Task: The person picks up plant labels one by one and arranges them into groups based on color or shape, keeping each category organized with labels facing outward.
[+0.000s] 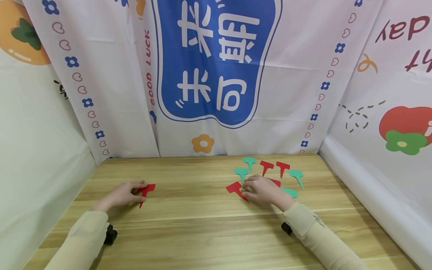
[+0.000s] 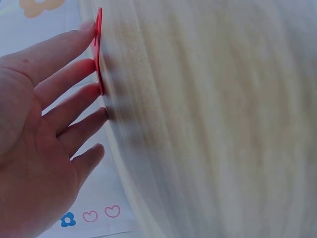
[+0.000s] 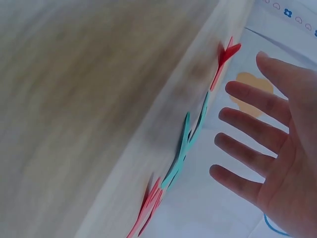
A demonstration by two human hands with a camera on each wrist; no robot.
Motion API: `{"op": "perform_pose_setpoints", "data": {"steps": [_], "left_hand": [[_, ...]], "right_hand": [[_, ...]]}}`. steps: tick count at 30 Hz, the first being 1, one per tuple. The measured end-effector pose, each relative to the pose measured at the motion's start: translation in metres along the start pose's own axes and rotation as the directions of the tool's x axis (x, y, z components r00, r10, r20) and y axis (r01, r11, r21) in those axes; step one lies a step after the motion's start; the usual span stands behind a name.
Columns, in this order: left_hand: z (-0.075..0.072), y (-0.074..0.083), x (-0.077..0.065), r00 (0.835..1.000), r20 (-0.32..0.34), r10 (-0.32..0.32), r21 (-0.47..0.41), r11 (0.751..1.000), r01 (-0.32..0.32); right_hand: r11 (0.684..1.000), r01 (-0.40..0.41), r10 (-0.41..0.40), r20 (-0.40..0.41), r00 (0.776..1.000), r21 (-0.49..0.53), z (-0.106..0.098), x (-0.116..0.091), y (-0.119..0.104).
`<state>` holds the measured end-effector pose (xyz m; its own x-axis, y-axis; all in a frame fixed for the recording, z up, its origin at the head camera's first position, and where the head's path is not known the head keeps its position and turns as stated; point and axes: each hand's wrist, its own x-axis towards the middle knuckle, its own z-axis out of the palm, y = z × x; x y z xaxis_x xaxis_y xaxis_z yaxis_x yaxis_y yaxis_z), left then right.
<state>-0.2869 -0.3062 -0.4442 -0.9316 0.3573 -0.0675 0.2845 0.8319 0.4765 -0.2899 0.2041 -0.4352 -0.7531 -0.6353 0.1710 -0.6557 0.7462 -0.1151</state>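
Note:
My left hand [image 1: 122,195] is at a red T-shaped plant label [image 1: 147,188] on the left of the table. In the left wrist view its thumb and extended fingertips touch the label [image 2: 99,54], seen edge-on at the table surface. My right hand [image 1: 263,189] hovers over a group of labels on the right, its fingers spread and empty in the right wrist view. Nearest its fingertips lies a red label [image 1: 233,186], with a green label [image 1: 241,171] just beyond. Another red label [image 1: 275,182] and a green label [image 1: 289,192] are partly hidden by this hand.
Behind the right hand lie a green label [image 1: 249,160], two red labels [image 1: 266,164] and another green label [image 1: 296,173]. The wooden table [image 1: 189,221] is bounded by a printed cloth [image 1: 128,123] at the back and both sides.

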Motion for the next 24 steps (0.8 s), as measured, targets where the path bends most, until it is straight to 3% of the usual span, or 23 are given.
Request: {"op": "perform_pose_setpoints", "data": {"steps": [5, 13, 24], "left_hand": [[-0.0005, 0.0014, -0.0002, 1.000, -0.002, 0.004, 0.006, 1.000, -0.004], [-0.0008, 0.0039, -0.0015, 1.000, 0.004, 0.007, 0.003, 1.000, -0.007], [-0.0011, 0.0032, -0.0004, 1.000, 0.013, -0.002, -0.004, 1.000, 0.002]], "right_hand": [[1.000, 0.024, -0.024, -0.017, 1.000, -0.017, 0.0019, 0.0051, -0.0047], [0.999, -0.006, 0.006, -0.002, 1.000, -0.047, 0.0027, 0.0074, -0.0093], [0.995, -0.041, 0.035, -0.065, 0.997, -0.095, 0.0088, 0.0109, -0.0096]]}}
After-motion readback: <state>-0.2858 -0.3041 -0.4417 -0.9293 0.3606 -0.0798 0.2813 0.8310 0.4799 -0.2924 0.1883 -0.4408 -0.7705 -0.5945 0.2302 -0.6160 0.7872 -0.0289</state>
